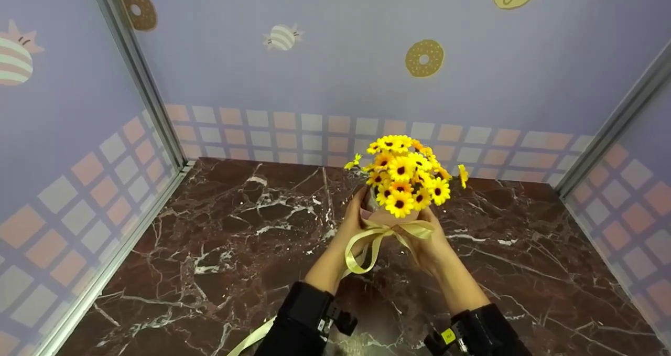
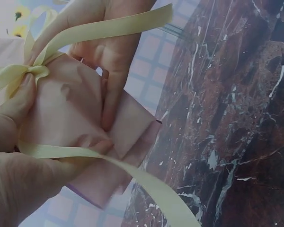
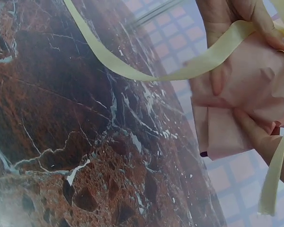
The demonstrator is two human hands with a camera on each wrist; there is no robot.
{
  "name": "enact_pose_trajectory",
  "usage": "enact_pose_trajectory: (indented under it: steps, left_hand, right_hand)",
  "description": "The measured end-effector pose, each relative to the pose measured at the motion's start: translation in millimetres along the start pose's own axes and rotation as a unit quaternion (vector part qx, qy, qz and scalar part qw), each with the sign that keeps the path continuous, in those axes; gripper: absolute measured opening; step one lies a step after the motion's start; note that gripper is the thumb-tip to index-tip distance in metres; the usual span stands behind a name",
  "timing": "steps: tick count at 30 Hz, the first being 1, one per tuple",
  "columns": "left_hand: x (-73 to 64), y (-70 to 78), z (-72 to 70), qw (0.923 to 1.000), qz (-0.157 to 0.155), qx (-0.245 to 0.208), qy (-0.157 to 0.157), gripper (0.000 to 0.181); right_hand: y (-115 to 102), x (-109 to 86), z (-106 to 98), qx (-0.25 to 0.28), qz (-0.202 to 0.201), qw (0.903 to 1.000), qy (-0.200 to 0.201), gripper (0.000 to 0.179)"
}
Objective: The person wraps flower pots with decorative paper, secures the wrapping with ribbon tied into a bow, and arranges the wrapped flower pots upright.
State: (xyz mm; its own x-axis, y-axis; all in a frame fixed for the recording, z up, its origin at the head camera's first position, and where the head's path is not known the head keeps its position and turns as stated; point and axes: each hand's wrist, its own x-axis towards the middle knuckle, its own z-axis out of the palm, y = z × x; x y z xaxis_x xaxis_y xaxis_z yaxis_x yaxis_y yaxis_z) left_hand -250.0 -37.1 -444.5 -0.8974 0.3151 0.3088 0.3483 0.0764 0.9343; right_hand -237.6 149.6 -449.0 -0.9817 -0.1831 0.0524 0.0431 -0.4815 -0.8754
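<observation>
Both hands hold a bouquet of yellow and orange daisy-like flowers (image 1: 401, 170) in pink wrapping paper (image 1: 388, 218). A pale yellow ribbon (image 1: 364, 235) is tied round the wrap in a bow. My left hand (image 1: 348, 233) grips the bouquet's left side; in the left wrist view its thumb (image 2: 23, 97) presses beside the knot and its other fingers lie along the paper. The right side is gripped by my right hand (image 1: 432, 243), whose finger (image 3: 255, 130) lies against the folded paper end in the right wrist view. Long ribbon tails (image 3: 132, 71) hang loose. Flowers and paper partly hide the fingers.
Under the hands lies a dark red-brown marbled tabletop (image 1: 251, 251). A patterned back wall (image 1: 341, 78) and side panels with metal edge strips (image 1: 152, 225) enclose it. Another ribbon length (image 1: 254, 337) shows beside the left sleeve at the near edge.
</observation>
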Motion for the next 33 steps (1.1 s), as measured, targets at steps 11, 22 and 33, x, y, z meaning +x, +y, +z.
enact_pose_trajectory:
  steps: [11, 22, 33]
  left_hand:
    - [2.9, -15.1, 4.9, 0.9962, -0.041, 0.067, 0.039, 0.090]
    - [10.7, -41.5, 7.1, 0.9875, -0.110, 0.113, 0.009, 0.079]
    - [55.3, -181.2, 7.6, 0.9755, -0.154, 0.141, -0.069, 0.077]
  right_hand:
    - [17, 1.4, -16, -0.057, 0.000, 0.9983, 0.014, 0.076]
    - [40, 10.3, -36, -0.197, 0.003, 0.9781, 0.068, 0.069]
    - [52, 11.0, -44, -0.346, -0.001, 0.9330, 0.100, 0.073]
